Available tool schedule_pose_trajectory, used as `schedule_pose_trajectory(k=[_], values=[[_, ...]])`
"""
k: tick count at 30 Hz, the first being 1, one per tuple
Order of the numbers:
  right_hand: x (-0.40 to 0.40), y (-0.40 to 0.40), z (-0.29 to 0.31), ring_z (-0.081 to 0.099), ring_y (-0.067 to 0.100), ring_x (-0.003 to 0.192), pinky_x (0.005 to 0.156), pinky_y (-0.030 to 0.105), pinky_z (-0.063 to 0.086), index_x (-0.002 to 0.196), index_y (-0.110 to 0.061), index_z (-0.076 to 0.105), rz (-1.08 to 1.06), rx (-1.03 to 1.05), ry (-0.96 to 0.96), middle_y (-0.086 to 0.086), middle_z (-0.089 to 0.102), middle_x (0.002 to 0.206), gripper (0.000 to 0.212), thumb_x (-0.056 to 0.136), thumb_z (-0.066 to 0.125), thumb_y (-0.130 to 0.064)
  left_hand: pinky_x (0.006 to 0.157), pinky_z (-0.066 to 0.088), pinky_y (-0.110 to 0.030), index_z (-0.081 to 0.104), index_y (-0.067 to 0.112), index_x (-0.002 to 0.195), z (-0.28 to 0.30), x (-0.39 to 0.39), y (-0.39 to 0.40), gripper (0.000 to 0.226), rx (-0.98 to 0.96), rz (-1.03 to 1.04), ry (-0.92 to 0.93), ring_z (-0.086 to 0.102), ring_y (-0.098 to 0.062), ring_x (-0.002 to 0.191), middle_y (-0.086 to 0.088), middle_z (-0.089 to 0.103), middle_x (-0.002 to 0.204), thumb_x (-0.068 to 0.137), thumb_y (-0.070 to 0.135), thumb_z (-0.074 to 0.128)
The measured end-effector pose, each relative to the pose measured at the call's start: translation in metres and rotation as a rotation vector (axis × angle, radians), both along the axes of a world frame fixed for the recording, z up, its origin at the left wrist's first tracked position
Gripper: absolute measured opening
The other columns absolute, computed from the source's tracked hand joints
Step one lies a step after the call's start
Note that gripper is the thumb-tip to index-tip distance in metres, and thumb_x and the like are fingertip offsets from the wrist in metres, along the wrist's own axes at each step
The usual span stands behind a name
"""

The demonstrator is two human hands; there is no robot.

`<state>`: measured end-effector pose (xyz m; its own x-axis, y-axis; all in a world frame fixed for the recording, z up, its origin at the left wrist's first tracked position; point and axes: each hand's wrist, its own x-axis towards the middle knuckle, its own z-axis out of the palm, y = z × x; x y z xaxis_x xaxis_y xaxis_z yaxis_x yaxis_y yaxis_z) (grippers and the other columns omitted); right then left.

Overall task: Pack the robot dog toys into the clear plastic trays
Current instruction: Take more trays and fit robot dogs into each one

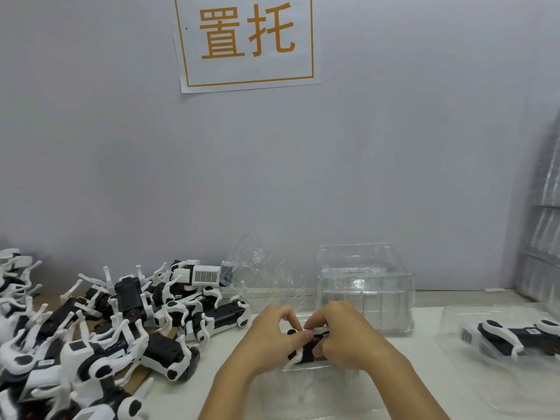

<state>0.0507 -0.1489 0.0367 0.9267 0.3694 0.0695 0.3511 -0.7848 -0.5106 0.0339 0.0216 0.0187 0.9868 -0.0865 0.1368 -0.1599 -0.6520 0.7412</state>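
Observation:
A black-and-white robot dog toy (306,348) lies in a clear plastic tray (318,386) at the table's near middle. My left hand (272,334) grips the toy's left side with its thumb on top. From the right, my right hand (339,331) curls its fingers round the toy's top and front. Most of the toy is hidden under the two hands. A packed tray (460,368) with another robot dog (512,334) in it lies at the right.
A heap of several loose robot dogs (100,334) covers the table's left. A stack of clear trays (366,286) stands behind my hands, and one loose tray (260,268) leans by the wall. More stacked trays (545,222) rise at the far right.

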Motion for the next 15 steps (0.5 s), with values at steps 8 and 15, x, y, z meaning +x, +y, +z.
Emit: schedule_pose_trajectory(k=[8,15], values=[[-0.004,-0.030,0.030,0.058,0.007,0.089,0.069,0.020,0.046,0.119,-0.034,0.056,-0.107,-0.069,0.085,-0.007,0.049,0.116,0.048,0.079,0.081,-0.027,0.057,0.039,-0.002,0.060,0.027,0.086,-0.006,0.004,0.002,0.024,-0.044,0.037,0.011,0.048,0.016,0.091,0.023,0.049,0.118,0.083,0.047,0.073],[-0.005,-0.038,0.033,0.065,0.012,0.078,0.059,0.019,0.050,0.096,-0.031,0.062,-0.162,-0.087,0.031,0.000,0.058,0.111,0.020,0.083,0.071,-0.018,0.069,0.035,-0.006,0.055,0.043,0.079,-0.002,-0.003,0.005,0.019,-0.023,-0.064,0.026,0.046,0.028,0.086,0.025,0.049,0.120,0.081,0.047,0.073]])
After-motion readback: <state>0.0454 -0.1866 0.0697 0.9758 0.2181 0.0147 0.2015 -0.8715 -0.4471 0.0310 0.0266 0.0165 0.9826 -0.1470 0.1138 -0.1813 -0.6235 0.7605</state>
